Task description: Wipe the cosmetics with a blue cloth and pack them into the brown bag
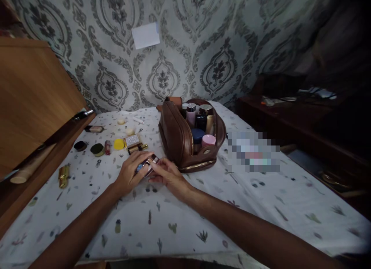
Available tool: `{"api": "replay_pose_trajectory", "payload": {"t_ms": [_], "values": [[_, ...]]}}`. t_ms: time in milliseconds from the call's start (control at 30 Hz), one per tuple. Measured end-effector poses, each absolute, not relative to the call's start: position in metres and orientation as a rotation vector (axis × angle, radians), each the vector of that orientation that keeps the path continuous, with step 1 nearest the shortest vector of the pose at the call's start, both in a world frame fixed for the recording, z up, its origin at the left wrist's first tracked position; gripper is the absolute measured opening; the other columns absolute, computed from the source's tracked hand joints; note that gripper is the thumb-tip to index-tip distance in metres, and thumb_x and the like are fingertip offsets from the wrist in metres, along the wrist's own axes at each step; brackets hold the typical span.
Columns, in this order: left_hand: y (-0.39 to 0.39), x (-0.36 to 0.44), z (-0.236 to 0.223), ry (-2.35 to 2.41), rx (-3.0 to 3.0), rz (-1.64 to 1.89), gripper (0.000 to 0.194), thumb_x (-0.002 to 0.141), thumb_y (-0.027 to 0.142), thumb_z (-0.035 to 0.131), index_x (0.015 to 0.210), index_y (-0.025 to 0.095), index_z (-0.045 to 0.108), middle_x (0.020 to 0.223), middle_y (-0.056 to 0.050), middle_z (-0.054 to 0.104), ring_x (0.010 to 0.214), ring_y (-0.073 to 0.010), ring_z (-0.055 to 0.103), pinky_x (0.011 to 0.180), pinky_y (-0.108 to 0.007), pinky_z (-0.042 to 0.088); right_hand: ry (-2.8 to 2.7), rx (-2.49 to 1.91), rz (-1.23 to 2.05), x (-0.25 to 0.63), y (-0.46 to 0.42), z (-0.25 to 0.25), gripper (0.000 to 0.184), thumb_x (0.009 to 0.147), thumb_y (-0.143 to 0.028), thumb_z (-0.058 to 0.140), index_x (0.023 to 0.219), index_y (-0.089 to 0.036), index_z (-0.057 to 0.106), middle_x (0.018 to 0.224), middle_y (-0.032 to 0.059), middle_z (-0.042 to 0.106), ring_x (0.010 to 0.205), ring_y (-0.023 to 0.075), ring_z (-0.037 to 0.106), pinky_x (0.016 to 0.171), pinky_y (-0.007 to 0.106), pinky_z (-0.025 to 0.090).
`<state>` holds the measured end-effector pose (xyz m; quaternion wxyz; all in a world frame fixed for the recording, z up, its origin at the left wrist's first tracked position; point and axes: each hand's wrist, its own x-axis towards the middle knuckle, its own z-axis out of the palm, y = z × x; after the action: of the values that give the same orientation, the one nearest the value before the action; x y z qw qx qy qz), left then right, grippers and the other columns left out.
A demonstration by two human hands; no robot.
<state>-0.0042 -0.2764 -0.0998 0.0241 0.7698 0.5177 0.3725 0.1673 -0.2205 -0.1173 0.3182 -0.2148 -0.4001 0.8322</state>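
Observation:
Both of my hands hold a small makeup palette [154, 159], dark-edged with pale pink and blue patches, just above the table. My left hand [128, 172] grips its left side, with the fingers over the top. From the right, my right hand [169, 177] pinches it, thumb on its face; the fingers cover much of it. Close beside the right hand stands a brown leather cosmetic bag [175, 136], unzipped. Inside it are a pink-capped jar [208, 140], a dark blue round lid [198, 135] and several bottles. A glittery compact [132, 141] lies beyond my left hand.
Scattered at the left are a yellow round lid [118, 144], a dark green jar [97, 149], a gold tube [63, 176] and other small cosmetics. A wooden cabinet [37, 95] borders the table's left side. A blurred-out item [252, 151] lies right of the bag.

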Motion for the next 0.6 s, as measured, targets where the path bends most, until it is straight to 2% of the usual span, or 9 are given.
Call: {"api": "replay_pose_trajectory", "payload": {"t_ms": [133, 333, 600], "values": [[-0.2751, -0.0065, -0.0992, 1.533, 2.338, 1.083, 0.050, 0.096, 0.043, 0.051, 0.140, 0.019, 0.053, 0.127, -0.014, 0.065, 0.116, -0.0268, 0.061, 0.100, -0.041, 0.048, -1.060, -0.575, 2.187, 0.1682, -0.2202, -0.1170, 0.058, 0.059, -0.061, 0.085, 0.076, -0.020, 0.049, 0.073, -0.0035, 0.066, 0.067, 0.0125, 0.065, 0.062, 0.026, 0.054], [-0.2754, -0.0062, -0.0990, 1.489, 2.317, 1.165, 0.056, 0.094, 0.055, 0.053, 0.137, 0.020, 0.057, 0.118, -0.013, 0.068, 0.109, -0.0269, 0.064, 0.092, -0.038, 0.052, -1.084, -0.532, 2.226, 0.1681, -0.2202, -0.1184, 0.056, 0.063, -0.065, 0.081, 0.079, -0.020, 0.052, 0.073, -0.0018, 0.070, 0.064, 0.0129, 0.067, 0.057, 0.024, 0.050], [-0.2739, -0.0109, -0.0994, 1.488, 2.267, 1.150, 0.063, 0.087, 0.062, 0.058, 0.135, 0.022, 0.059, 0.120, -0.013, 0.067, 0.109, -0.0289, 0.064, 0.093, -0.040, 0.053, -1.077, -0.491, 2.255, 0.1708, -0.2208, -0.1157, 0.053, 0.067, -0.060, 0.081, 0.082, -0.020, 0.049, 0.078, -0.0010, 0.072, 0.069, 0.0152, 0.070, 0.063, 0.029, 0.056]]}}
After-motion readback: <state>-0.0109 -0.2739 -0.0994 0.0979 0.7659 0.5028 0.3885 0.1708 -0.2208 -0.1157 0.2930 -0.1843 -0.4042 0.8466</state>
